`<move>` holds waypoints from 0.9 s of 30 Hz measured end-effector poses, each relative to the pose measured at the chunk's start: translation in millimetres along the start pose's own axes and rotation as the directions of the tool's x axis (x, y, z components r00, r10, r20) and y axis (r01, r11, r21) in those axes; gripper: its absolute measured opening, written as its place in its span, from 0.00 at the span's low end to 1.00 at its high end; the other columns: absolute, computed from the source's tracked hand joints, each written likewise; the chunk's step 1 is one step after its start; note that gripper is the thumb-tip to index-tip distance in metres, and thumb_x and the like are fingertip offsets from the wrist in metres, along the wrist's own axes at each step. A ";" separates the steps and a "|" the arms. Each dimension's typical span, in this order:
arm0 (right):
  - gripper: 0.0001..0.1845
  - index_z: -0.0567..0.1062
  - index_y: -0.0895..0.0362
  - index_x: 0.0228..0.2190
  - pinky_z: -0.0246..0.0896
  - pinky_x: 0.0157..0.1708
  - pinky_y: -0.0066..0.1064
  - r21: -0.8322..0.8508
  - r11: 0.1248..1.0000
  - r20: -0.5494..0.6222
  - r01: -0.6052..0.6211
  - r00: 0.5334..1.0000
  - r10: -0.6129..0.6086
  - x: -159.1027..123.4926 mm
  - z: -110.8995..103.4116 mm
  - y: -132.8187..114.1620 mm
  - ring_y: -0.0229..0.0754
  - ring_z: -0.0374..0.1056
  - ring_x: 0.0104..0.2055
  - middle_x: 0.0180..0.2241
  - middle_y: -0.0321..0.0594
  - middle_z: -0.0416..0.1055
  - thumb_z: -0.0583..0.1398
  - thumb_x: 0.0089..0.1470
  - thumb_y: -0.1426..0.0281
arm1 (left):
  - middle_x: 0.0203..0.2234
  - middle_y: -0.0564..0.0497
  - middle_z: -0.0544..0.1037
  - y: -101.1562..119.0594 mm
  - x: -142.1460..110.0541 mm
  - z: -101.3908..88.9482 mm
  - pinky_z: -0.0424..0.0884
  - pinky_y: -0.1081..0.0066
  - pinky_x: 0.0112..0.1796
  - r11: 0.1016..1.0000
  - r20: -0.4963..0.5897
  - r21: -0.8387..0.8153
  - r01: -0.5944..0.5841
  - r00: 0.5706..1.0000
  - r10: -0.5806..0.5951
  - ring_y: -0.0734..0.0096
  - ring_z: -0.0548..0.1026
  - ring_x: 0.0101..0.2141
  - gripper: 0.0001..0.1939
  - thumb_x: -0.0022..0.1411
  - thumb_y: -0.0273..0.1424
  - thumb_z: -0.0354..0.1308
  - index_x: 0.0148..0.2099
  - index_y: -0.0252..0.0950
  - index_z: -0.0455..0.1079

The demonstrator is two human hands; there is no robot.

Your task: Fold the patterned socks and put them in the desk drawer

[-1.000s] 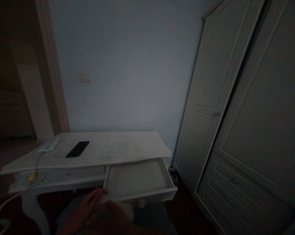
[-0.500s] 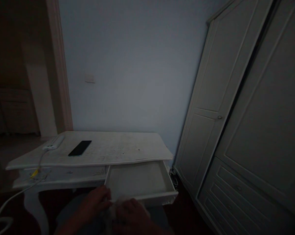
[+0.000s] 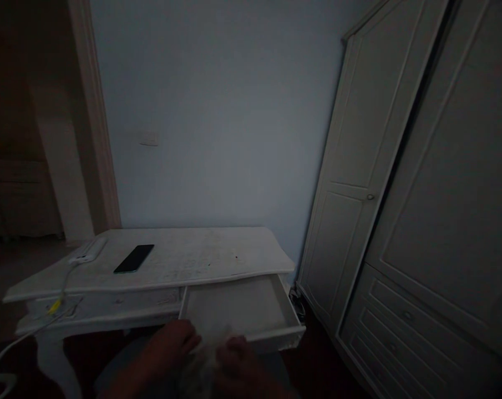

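Note:
In front of the pulled-out drawer, my left hand and my right hand are closed on a thin, whitish, see-through material, perhaps a plastic bag. It is blurred and dark, so its exact kind cannot be made out. The material hangs between both hands at the drawer's front left edge. My left hand is by the drawer's left front corner, and my right hand overlaps the drawer's front panel. No objects show in the visible part of the drawer.
A black phone lies on the white desk. Left of it is a white power strip with a cable bearing a yellow tag. A white wardrobe stands at right. A dark bundle sits behind the drawer.
My hands have moved slightly apart, the right one shifting to the right, with the whitish material stretched between them. The view has tilted a little; the drawer stays pulled out.

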State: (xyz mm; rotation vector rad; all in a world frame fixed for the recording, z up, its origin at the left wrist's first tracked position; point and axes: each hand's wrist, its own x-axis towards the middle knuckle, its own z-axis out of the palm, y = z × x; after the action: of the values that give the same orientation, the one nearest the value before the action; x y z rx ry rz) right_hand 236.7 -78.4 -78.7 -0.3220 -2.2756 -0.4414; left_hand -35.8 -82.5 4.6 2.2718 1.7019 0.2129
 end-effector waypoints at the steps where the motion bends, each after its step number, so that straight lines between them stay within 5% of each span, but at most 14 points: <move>1: 0.16 0.71 0.45 0.55 0.70 0.48 0.44 0.004 0.992 -0.115 -0.129 0.985 0.129 -7.2 -19.6 13.3 0.50 0.71 0.49 0.49 0.43 0.76 0.57 0.69 0.59 | 0.41 0.43 0.80 6.9 1.1 5.9 0.67 0.61 0.45 1.000 -0.013 0.022 -0.021 1.000 0.022 0.56 0.77 0.43 0.18 0.73 0.40 0.45 0.41 0.38 0.74; 3: 0.22 0.66 0.46 0.61 0.69 0.50 0.48 0.023 0.912 -0.282 -0.409 0.873 0.399 -14.3 -60.4 43.5 0.54 0.71 0.51 0.52 0.47 0.73 0.55 0.68 0.61 | 0.45 0.45 0.79 20.3 3.3 20.1 0.67 0.63 0.48 0.995 -0.048 0.015 -0.096 0.994 0.096 0.58 0.76 0.47 0.13 0.73 0.39 0.50 0.44 0.40 0.74; 5: 0.25 0.67 0.49 0.61 0.67 0.55 0.52 0.059 0.737 -0.242 -0.673 0.707 0.665 -11.3 -95.3 71.7 0.58 0.70 0.56 0.55 0.50 0.72 0.56 0.65 0.61 | 0.51 0.46 0.77 31.3 5.7 35.0 0.68 0.63 0.52 0.988 -0.091 0.000 -0.153 0.984 0.152 0.57 0.75 0.52 0.10 0.67 0.38 0.59 0.49 0.43 0.73; 7: 0.27 0.71 0.51 0.60 0.66 0.57 0.49 0.120 0.572 0.073 -0.811 0.582 0.810 -2.7 -116.8 89.3 0.58 0.71 0.58 0.56 0.50 0.74 0.60 0.60 0.58 | 0.56 0.46 0.76 38.6 7.9 46.7 0.67 0.61 0.57 0.985 -0.121 0.004 -0.170 0.978 0.169 0.55 0.73 0.56 0.14 0.63 0.32 0.63 0.51 0.44 0.72; 9: 0.32 0.72 0.51 0.60 0.65 0.57 0.47 0.073 0.471 0.391 -0.879 0.460 0.797 6.4 -123.6 92.3 0.59 0.72 0.57 0.56 0.49 0.76 0.62 0.58 0.54 | 0.57 0.47 0.76 42.0 9.4 52.5 0.66 0.60 0.59 0.987 -0.118 0.008 -0.160 0.980 0.160 0.55 0.72 0.58 0.14 0.64 0.28 0.60 0.52 0.44 0.72; 11: 0.37 0.71 0.51 0.63 0.64 0.58 0.46 -0.003 0.443 0.548 -0.897 0.369 0.751 14.5 -121.0 84.6 0.60 0.73 0.58 0.57 0.50 0.76 0.64 0.56 0.51 | 0.58 0.46 0.76 42.1 9.7 52.9 0.66 0.59 0.60 0.986 -0.087 0.009 -0.166 0.982 0.167 0.55 0.72 0.60 0.14 0.65 0.28 0.58 0.53 0.45 0.72; 13: 0.37 0.71 0.50 0.63 0.63 0.58 0.45 0.002 0.452 0.595 -0.892 0.365 0.717 22.6 -115.6 75.1 0.59 0.73 0.58 0.58 0.49 0.77 0.65 0.55 0.52 | 0.59 0.46 0.76 40.1 9.0 51.4 0.67 0.57 0.61 0.985 -0.055 0.014 -0.171 0.984 0.172 0.54 0.72 0.60 0.15 0.65 0.28 0.58 0.54 0.45 0.72; 17: 0.31 0.74 0.49 0.58 0.64 0.53 0.38 0.157 0.516 0.711 -0.842 0.459 0.533 41.6 -110.6 77.4 0.54 0.75 0.54 0.55 0.43 0.79 0.64 0.55 0.55 | 0.59 0.47 0.77 30.8 6.2 59.0 0.68 0.56 0.61 0.987 -0.079 0.037 -0.157 0.984 0.160 0.53 0.73 0.59 0.20 0.63 0.25 0.59 0.56 0.46 0.73; 20: 0.34 0.75 0.48 0.58 0.64 0.53 0.40 0.123 0.599 0.808 -0.791 0.431 0.403 52.9 -108.7 95.9 0.56 0.73 0.57 0.56 0.45 0.78 0.67 0.50 0.58 | 0.62 0.49 0.76 21.7 3.9 79.3 0.71 0.57 0.60 0.978 -0.087 0.063 -0.200 0.975 0.205 0.53 0.74 0.60 0.26 0.62 0.26 0.60 0.61 0.49 0.71; 25: 0.40 0.72 0.49 0.63 0.65 0.53 0.46 -0.067 0.766 0.771 -0.640 0.454 0.447 59.9 -89.7 112.1 0.62 0.72 0.58 0.56 0.51 0.77 0.66 0.48 0.66 | 0.63 0.47 0.76 14.5 2.7 110.7 0.74 0.55 0.60 0.938 -0.064 0.107 -0.329 0.940 0.336 0.48 0.75 0.61 0.29 0.61 0.30 0.64 0.64 0.50 0.70; 27: 0.40 0.72 0.47 0.63 0.67 0.49 0.43 -0.026 0.802 0.848 -0.596 0.411 0.334 61.2 -77.1 110.8 0.60 0.75 0.54 0.54 0.48 0.78 0.68 0.47 0.65 | 0.63 0.46 0.77 13.7 4.2 113.3 0.74 0.55 0.60 0.924 -0.075 0.125 -0.362 0.925 0.373 0.48 0.77 0.60 0.27 0.65 0.34 0.63 0.65 0.51 0.69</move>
State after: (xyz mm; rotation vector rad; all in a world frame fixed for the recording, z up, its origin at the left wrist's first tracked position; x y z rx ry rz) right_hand 286.7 -3.8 39.2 -1.2195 -2.9117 0.4833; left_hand 10.9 -98.4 -98.4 2.6920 1.3407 0.3221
